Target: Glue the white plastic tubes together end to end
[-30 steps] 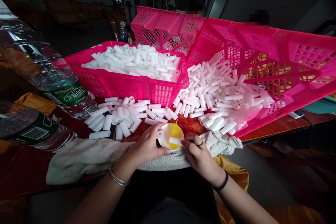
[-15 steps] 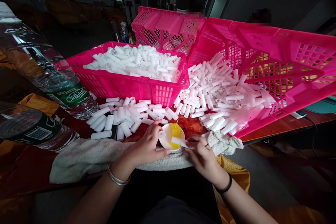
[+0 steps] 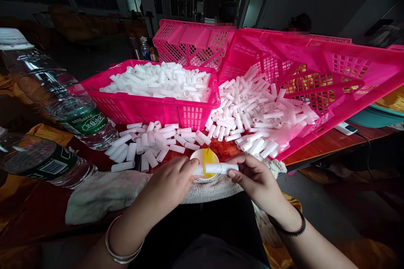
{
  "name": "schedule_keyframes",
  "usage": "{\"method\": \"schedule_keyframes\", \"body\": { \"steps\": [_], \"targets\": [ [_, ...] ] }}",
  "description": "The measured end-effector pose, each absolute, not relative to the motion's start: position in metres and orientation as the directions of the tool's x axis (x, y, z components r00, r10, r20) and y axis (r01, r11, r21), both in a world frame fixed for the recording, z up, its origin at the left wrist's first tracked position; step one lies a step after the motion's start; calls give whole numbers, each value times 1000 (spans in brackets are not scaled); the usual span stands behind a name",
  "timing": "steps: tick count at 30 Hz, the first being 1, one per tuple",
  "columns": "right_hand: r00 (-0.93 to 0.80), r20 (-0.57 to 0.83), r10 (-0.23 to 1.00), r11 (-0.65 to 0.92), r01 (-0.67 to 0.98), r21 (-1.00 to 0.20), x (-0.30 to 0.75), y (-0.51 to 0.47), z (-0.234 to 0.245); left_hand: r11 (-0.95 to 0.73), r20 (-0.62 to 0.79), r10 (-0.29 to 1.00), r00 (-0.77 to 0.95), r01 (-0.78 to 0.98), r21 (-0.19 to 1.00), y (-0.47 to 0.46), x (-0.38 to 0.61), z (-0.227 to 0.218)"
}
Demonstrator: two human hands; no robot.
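Note:
My left hand (image 3: 172, 180) pinches a short white tube (image 3: 198, 170) at its fingertips. My right hand (image 3: 255, 176) grips a longer white tube (image 3: 219, 168) lying level, its left end meeting the short tube. Both tubes hover just over a small white dish (image 3: 205, 157) of yellow liquid with a thin stick standing in it. The dish rests on a pale towel (image 3: 104, 191) at the table's near edge. Loose white tubes (image 3: 148, 143) lie on the table just behind the dish.
A pink basket (image 3: 151, 107) full of white tubes stands behind the dish. A tipped pink crate (image 3: 331, 80) spills more tubes (image 3: 252, 113) at right. Another pink crate (image 3: 192, 42) is farther back. Two water bottles (image 3: 69, 101) (image 3: 41, 159) lie at left. People sit beyond the crates.
Both hands rose off the dish and brought their tubes together end to end; the right hand's tube swung from dipping in the yellow liquid to level. The camera view tilted slightly.

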State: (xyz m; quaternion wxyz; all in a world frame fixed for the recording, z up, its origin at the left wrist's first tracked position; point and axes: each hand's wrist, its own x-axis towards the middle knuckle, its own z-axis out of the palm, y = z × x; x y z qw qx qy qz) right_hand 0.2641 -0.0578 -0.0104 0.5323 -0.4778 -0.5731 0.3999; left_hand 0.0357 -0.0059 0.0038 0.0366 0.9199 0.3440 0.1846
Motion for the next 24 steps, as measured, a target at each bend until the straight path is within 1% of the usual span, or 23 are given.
{"method": "schedule_keyframes", "body": {
  "steps": [3, 5, 9, 11, 12, 14, 16, 18, 19, 20, 21, 22, 23, 24],
  "targets": [
    [-7, 220, 976, 218, 151, -964, 264, -62, -3, -764, 339, 644, 686, 601, 236, -11, 36, 7],
    [-31, 236, 971, 238, 205, -950, 264, -66, 1, -764, 358, 643, 677, 596, 245, -15, 37, 8],
    [-89, 342, 935, 349, 377, -858, 264, -78, 9, -788, 370, 611, 700, 582, 200, -26, 45, 8],
    [-151, 384, 911, 411, 422, -808, 264, -83, 13, -805, 359, 588, 725, 565, 179, -31, 49, 8],
    [-181, 393, 902, 432, 429, -794, 265, -85, 15, -809, 347, 586, 733, 557, 189, -34, 51, 9],
    [-217, 389, 895, 446, 435, -783, 267, -87, 17, -790, 301, 613, 731, 553, 265, -39, 55, 9],
    [-231, 382, 895, 446, 464, -765, 269, -86, 16, -742, 245, 650, 720, 531, 409, -46, 60, 11],
    [-221, 420, 880, 470, 529, -706, 268, -86, 13, -630, 161, 681, 714, 460, 626, -55, 68, 11],
    [-225, 456, 861, 498, 555, -667, 266, -87, 11, -518, 94, 692, 716, 402, 755, -61, 74, 11],
    [-237, 489, 839, 528, 571, -629, 264, -88, 10, -355, -1, 689, 725, 339, 871, -68, 79, 10],
    [-254, 516, 818, 556, 577, -598, 262, -90, 10, -153, -118, 657, 745, 285, 946, -74, 85, 9],
    [-277, 531, 801, 581, 575, -576, 261, -92, 11, 45, -228, 595, 771, 251, 967, -80, 90, 8],
    [-310, 529, 790, 600, 572, -560, 262, -96, 13, 187, -304, 522, 797, 241, 952, -85, 93, 6],
    [-346, 512, 786, 608, 579, -543, 267, -101, 16, 238, -337, 466, 818, 251, 938, -88, 95, 5]
  ]
}}
